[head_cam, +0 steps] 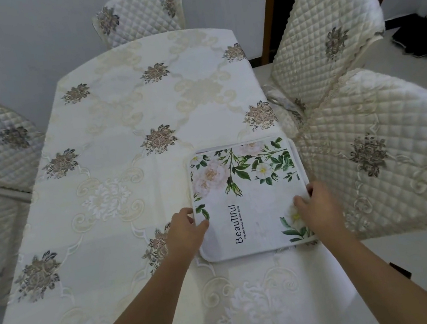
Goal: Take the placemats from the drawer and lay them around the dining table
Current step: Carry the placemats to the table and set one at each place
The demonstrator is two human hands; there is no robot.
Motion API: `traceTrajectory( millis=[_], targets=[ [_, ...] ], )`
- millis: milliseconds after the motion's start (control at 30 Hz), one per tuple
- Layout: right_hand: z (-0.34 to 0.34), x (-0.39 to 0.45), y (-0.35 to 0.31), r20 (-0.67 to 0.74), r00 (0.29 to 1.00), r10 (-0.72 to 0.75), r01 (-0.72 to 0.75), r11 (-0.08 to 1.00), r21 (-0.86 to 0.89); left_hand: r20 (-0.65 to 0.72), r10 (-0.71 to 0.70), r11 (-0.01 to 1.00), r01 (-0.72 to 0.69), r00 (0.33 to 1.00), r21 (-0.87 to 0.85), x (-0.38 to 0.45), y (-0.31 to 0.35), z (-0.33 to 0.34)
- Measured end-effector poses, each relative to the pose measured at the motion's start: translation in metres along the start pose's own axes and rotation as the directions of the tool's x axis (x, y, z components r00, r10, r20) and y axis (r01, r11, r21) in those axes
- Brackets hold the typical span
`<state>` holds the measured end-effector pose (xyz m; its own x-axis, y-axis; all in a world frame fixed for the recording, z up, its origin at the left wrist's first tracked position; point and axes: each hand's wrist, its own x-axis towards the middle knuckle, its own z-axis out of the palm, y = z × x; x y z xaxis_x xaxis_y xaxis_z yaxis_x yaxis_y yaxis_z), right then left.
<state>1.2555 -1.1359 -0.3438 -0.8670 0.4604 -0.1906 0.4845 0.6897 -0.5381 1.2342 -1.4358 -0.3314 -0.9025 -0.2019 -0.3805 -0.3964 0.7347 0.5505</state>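
So there's a stack of placemats (pixel 250 197) sitting on the dining table (pixel 128 151), lower right of centre in the frame, right by the table's right edge. Top one is white with green leaves, pale flowers and "Beautiful" printed on it; you can see the edges of more mats peeking out underneath along the top and right sides.

Left hand (pixel 186 227) is on the stack's left edge, thumb lying on top of the mat and fingers curled at the edge, so it looks like it's pinching that side. Right hand (pixel 317 207) is at the right edge, thumb on top over a flower print, fingers wrapped round the border.

The table has a cream tablecloth with brownish flower clusters. Quilted cream chairs (pixel 387 154) stand around it: two on the right, one at top centre, two on the left.
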Motion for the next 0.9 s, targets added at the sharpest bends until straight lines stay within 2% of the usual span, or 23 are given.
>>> traceTrajectory(
  millis=[100,200,333,433,600,767,833,900],
  targets=[
    [0.000,-0.005,-0.006,0.006,1.000,-0.009,0.009,0.997,0.081,-0.016,-0.005,1.000,0.004,1.000,-0.026,-0.005,0.000,0.001],
    [0.000,-0.008,-0.010,0.048,0.999,0.022,-0.029,0.988,0.152,0.020,-0.079,0.991,0.080,0.997,-0.103,-0.006,-0.005,-0.001],
    [0.007,-0.007,-0.016,0.126,0.983,0.134,-0.170,0.921,0.351,0.126,-0.173,0.960,0.196,0.977,-0.201,-0.006,-0.017,-0.004],
    [0.018,-0.015,-0.026,0.162,0.974,0.157,-0.212,0.884,0.416,0.107,-0.219,0.899,0.243,0.970,-0.364,-0.010,-0.028,-0.010],
    [0.037,-0.035,-0.058,0.202,0.970,0.132,-0.218,0.841,0.496,0.089,-0.356,0.660,0.318,0.930,-0.680,-0.022,-0.044,-0.033],
    [0.045,-0.061,-0.098,0.214,0.974,0.070,-0.189,0.769,0.611,0.208,-0.395,0.220,0.312,0.895,-0.924,-0.038,-0.066,-0.063],
    [0.052,-0.077,-0.116,0.229,0.971,0.070,-0.206,0.735,0.646,0.227,-0.404,0.132,0.302,0.886,-0.944,-0.046,-0.075,-0.072],
    [0.064,-0.098,-0.135,0.283,0.958,0.052,-0.232,0.723,0.651,0.247,-0.403,0.107,0.313,0.881,-0.944,-0.055,-0.080,-0.075]
  ],
)
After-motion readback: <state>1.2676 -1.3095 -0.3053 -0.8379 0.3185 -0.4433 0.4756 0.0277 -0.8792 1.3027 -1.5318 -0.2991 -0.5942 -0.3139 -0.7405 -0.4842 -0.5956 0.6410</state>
